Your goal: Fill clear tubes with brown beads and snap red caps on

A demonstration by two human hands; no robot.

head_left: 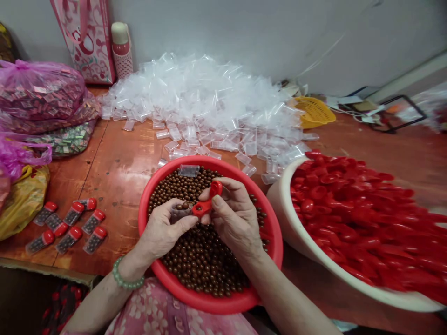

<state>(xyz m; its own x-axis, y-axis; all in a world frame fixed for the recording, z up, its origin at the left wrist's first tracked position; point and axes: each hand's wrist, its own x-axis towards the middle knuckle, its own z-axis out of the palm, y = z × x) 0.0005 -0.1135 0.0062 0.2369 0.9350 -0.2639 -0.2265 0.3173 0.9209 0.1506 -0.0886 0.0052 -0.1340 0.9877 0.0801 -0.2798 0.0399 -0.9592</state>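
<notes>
Over a red basin of small brown balls, my left hand grips a clear plastic container with brown balls inside. My right hand pinches a red flip-top cap, its lid raised. The cap meets the mouth of the container; whether it is fully seated I cannot tell. Another clear container lies on the balls at the basin's far side.
A heap of clear containers lies behind the basin. On the right stands a white tub of red caps. Several filled red-capped containers lie at left, near tied plastic bags. A yellow basket sits farther back.
</notes>
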